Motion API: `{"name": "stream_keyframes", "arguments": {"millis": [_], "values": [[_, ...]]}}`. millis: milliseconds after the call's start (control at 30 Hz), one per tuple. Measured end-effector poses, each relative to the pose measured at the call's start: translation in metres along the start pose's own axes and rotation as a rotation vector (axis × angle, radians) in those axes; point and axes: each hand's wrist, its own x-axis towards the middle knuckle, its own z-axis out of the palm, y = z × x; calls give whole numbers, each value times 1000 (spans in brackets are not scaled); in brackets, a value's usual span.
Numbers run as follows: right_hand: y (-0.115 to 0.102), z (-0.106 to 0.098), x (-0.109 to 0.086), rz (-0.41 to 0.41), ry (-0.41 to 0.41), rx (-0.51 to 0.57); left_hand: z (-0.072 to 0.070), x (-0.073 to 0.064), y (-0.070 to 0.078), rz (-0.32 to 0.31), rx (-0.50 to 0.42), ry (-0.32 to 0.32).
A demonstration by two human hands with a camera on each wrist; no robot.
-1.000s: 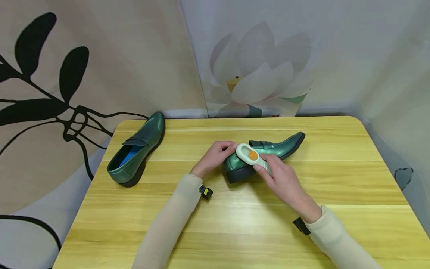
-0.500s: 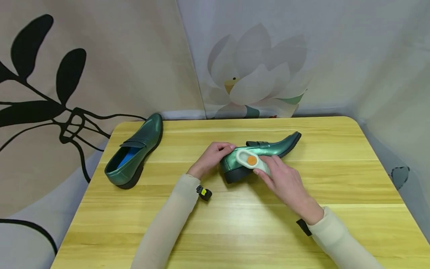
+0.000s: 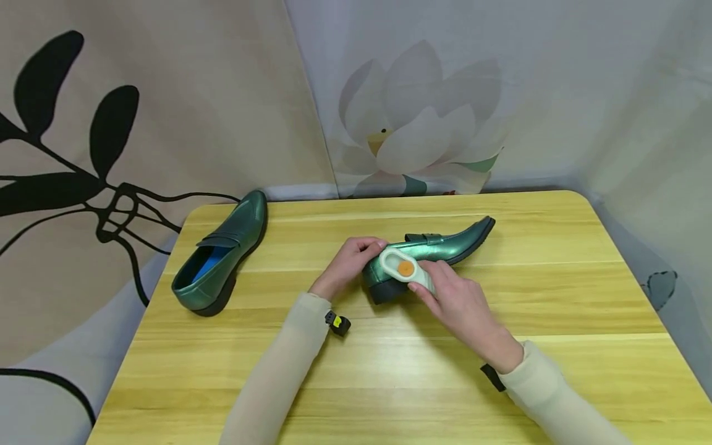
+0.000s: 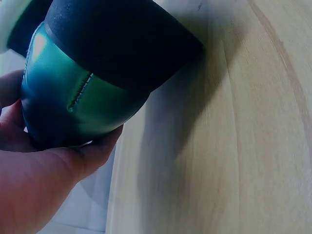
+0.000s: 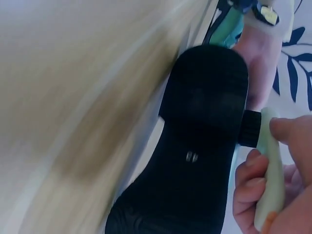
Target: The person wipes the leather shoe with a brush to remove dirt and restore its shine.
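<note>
A metallic green loafer (image 3: 445,248) with a black sole is tilted over the table, its toe to the right. My left hand (image 3: 349,262) grips it at the heel opening; the left wrist view shows fingers and thumb round the loafer's back (image 4: 83,97). In my right hand (image 3: 464,306) is a pale green brush (image 3: 421,278) with an orange spot. Its black bristles (image 5: 250,129) press on the loafer's side near the heel, as the right wrist view shows. The loafer's sole (image 5: 195,141) faces that camera.
A second green loafer (image 3: 225,247) with a blue insole stands upright at the table's left edge. The wooden table (image 3: 389,395) backs onto cloth hangings (image 3: 222,93) printed with leaves and a flower.
The brush has moved down and a little left along the loafer's side, toward the heel. My left hand keeps its hold on the loafer. The head view has shifted slightly.
</note>
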Motion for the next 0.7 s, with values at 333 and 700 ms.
{"name": "stream_keyframes", "arguments": {"millis": [333,700], "values": [[3,-6,-1,69,7,-14,1,0,1,15,5,-6],[31,-30,-11,230,61,-38,1,-3,2,-5,-16,-22]]}}
